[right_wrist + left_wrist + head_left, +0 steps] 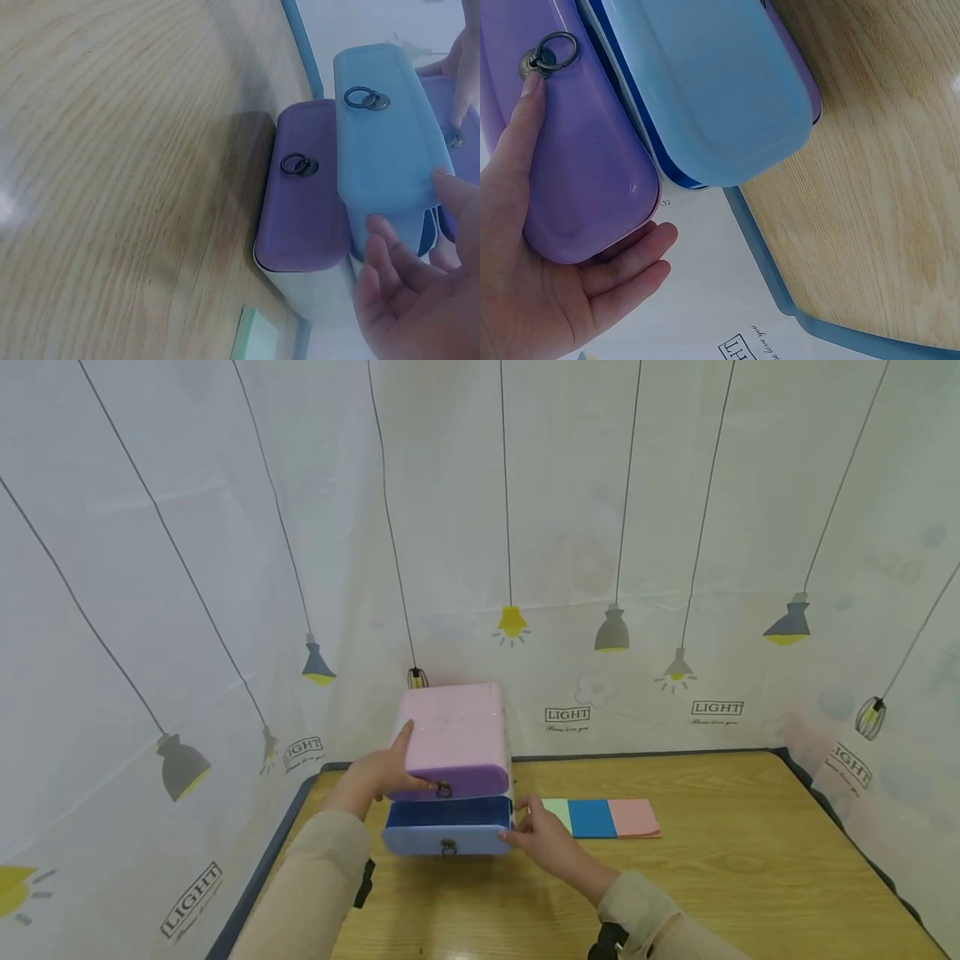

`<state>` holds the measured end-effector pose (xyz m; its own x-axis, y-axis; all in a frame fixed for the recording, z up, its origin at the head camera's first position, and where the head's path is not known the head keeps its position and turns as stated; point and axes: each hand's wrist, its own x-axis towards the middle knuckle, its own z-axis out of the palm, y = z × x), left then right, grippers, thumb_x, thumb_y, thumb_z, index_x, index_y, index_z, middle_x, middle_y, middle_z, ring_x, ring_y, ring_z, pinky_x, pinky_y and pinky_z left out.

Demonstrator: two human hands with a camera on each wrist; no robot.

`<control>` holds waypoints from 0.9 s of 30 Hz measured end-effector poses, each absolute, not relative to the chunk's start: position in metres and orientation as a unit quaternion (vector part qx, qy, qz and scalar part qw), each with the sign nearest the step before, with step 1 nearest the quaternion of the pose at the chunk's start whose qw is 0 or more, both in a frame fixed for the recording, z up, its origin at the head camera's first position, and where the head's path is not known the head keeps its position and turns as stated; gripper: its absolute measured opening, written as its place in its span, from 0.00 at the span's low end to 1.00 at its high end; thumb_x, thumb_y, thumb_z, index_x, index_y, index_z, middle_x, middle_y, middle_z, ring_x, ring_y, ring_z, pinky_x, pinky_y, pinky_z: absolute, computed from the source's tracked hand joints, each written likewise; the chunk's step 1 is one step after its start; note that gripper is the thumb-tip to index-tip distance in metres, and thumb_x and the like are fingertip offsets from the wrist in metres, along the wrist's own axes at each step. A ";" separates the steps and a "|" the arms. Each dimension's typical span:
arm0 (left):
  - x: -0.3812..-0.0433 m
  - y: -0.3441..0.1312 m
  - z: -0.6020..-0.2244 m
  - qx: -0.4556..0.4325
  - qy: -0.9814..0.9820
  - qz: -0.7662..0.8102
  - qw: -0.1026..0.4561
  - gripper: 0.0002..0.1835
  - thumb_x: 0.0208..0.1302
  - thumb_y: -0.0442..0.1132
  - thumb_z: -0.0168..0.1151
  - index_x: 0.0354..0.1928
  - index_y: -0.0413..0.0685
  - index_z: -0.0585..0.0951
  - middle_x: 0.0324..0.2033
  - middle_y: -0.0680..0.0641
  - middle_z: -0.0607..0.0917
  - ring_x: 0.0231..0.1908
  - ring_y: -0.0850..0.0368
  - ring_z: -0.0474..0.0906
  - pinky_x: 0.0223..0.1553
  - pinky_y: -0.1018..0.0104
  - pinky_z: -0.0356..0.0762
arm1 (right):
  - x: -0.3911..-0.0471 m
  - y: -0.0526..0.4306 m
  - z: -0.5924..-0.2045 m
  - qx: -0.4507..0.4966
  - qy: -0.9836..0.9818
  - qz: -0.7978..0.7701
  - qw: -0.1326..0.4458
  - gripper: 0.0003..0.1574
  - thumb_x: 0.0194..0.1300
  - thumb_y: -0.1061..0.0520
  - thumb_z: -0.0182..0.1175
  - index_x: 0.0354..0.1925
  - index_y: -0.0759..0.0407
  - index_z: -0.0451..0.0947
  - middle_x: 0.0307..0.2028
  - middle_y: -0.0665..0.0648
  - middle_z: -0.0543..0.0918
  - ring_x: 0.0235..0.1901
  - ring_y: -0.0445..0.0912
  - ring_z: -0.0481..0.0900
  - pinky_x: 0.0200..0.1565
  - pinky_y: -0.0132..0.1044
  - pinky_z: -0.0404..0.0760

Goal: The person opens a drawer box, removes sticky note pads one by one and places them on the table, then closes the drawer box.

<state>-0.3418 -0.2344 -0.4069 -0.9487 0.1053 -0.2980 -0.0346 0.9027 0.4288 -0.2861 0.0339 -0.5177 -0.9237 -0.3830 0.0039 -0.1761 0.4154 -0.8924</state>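
A small drawer cabinet point(453, 727) with a pink top stands toward the back of the table. Its light blue middle drawer point(420, 841) is pulled out, showing a dark blue inside. My left hand point(378, 774) grips the cabinet's upper left side, with the thumb on the purple top drawer point(592, 165) beside its ring pull point(559, 51). My right hand point(551, 842) holds the blue drawer's right front corner, thumb on the front and fingers at its side. In the right wrist view, the purple bottom drawer point(304, 202) sits pushed in below.
Green, blue and pink sticky note pads point(592, 818) lie in a row right of the cabinet on the wooden table point(750, 843). A lamp-printed cloth point(450, 527) hangs behind and at both sides. Dark edging point(637, 753) runs along the table's rim.
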 end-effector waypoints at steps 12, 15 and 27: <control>-0.343 -0.235 -0.409 0.011 0.963 0.220 0.156 0.68 0.33 0.66 0.70 0.68 0.67 0.30 0.58 0.36 0.67 0.35 0.48 0.73 0.31 0.54 0.75 | -0.308 0.030 -0.519 -0.125 0.837 -0.529 0.062 0.39 0.56 0.38 0.59 0.54 0.60 0.57 0.28 0.55 0.77 0.26 0.48 0.74 0.26 0.39 0.71; -0.343 -0.234 -0.409 0.009 0.962 0.223 0.160 0.68 0.32 0.66 0.70 0.68 0.68 0.30 0.59 0.36 0.66 0.36 0.47 0.73 0.32 0.54 0.74 | -0.312 0.029 -0.522 -0.115 0.838 -0.530 0.053 0.38 0.56 0.38 0.58 0.54 0.58 0.57 0.28 0.53 0.77 0.26 0.46 0.73 0.26 0.39 0.71; -0.343 -0.235 -0.409 0.015 0.963 0.217 0.158 0.68 0.33 0.66 0.69 0.67 0.69 0.29 0.59 0.37 0.66 0.33 0.48 0.73 0.26 0.59 0.72 | -0.317 0.022 -0.522 -0.065 0.834 -0.547 0.037 0.41 0.54 0.40 0.61 0.55 0.58 0.55 0.31 0.55 0.76 0.27 0.46 0.73 0.27 0.38 0.70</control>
